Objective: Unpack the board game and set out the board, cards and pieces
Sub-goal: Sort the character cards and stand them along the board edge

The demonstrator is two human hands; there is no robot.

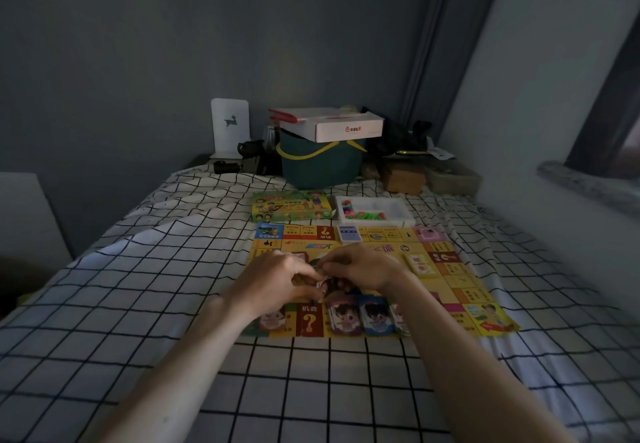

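A yellow game board (460,283) lies flat on the checked bedsheet. Over its middle, my left hand (273,280) and my right hand (363,266) together pinch a small character card (329,281), which the fingers partly hide. Character cards lie along the board's near edge, among them a purple one (344,316) and a blue one (375,314). A blue card deck (349,234) sits on the board's far edge and a yellow deck (420,264) at its right. Behind the board lie the green game box (291,210) and a white tray (375,205) of coloured pieces.
At the head of the bed a green basket (318,165) carries a white cardboard box (343,126). A white stand (230,127) and dark clutter sit beside it. A wall and a window ledge (585,183) close off the right side.
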